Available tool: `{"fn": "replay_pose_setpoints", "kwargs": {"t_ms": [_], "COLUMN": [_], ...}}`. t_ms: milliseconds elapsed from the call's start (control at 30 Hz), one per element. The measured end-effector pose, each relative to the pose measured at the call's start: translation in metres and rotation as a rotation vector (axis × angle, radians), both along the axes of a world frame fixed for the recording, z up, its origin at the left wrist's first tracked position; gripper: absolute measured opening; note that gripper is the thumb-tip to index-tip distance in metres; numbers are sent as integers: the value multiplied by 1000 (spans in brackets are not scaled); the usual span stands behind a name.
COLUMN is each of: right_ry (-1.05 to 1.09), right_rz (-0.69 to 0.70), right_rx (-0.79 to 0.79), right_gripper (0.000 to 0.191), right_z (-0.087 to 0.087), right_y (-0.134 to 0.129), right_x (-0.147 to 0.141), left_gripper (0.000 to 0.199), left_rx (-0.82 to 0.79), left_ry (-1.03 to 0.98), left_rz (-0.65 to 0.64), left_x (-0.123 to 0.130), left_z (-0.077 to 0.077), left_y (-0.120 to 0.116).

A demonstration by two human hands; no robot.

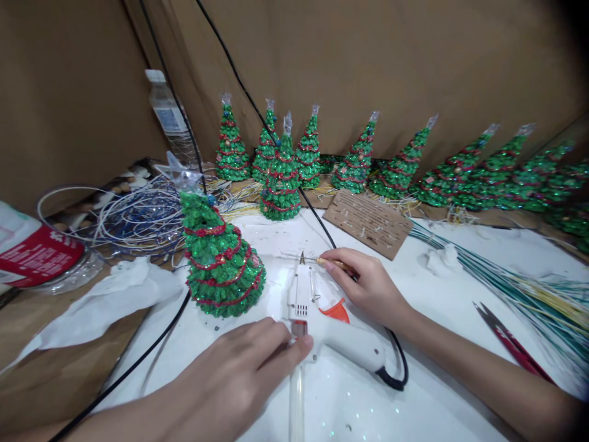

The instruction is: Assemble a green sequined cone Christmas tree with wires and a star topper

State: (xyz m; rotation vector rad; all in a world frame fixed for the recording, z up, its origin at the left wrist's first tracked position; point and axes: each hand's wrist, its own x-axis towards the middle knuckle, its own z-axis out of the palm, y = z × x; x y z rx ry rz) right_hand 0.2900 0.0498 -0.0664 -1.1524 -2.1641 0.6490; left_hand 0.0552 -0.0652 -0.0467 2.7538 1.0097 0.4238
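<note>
A white hot glue gun [338, 339] lies on its side on the white tabletop, nozzle pointing away from me, orange trigger showing. A glue stick [297, 399] sticks out of its back end. My left hand [251, 362] grips the rear of the gun, the thumb on top and some fingertips hidden. In my right hand [363, 279] is a thin metal pick with a wooden handle [343, 266]. Its shaft crosses at the gun's nozzle [302, 258]; whether they touch I cannot tell. A green beaded Christmas tree [221, 261] with red garlands and a clear star stands left of the gun.
Several similar trees [280, 178] line the back. A brown board [368, 222] lies before them. Scissors [510, 341] and green wires [488, 276] are at the right. Coiled wire [138, 212], crumpled tissue [105, 294] and bottles [41, 252] sit left. Black cords [230, 61] cross the view.
</note>
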Motion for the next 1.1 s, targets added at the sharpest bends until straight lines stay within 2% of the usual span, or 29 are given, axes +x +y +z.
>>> {"fn": "replay_pose_setpoints", "kwargs": {"t_ms": [1100], "right_ry": [-45], "right_rz": [22], "right_rx": [10], "right_gripper": [15], "right_z": [-1], "right_y": [2], "right_x": [5], "left_gripper": [39], "left_rx": [10], "left_ry": [-20], "left_rz": [0], "left_x": [0], "left_z": [-2], "left_y": [2]}}
